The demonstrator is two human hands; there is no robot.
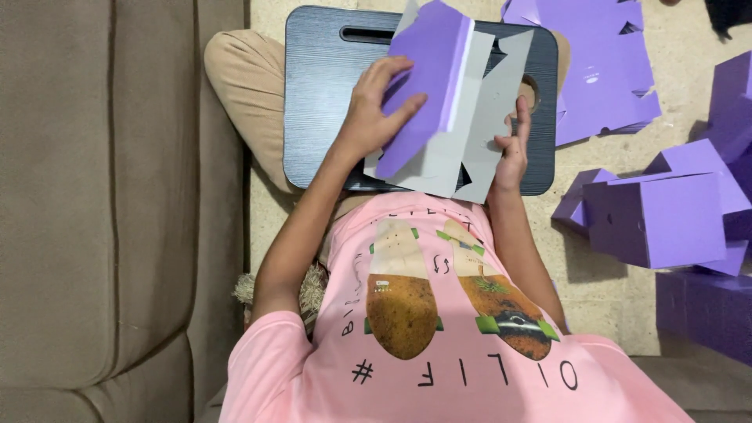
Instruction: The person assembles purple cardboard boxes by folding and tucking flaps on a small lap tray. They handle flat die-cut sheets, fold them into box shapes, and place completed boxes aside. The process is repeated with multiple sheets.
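Fingers point(395, 94) press a flat purple-and-grey cardboard sheet point(450, 117), creased.

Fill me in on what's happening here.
A person in a pink shirt is folding a flat purple-and-grey cardboard box blank on a dark lap desk. The left hand presses a purple flap over, while the right hand steadies the grey panel's edge. Folded purple boxes and more flat blanks lie on the floor to the right.
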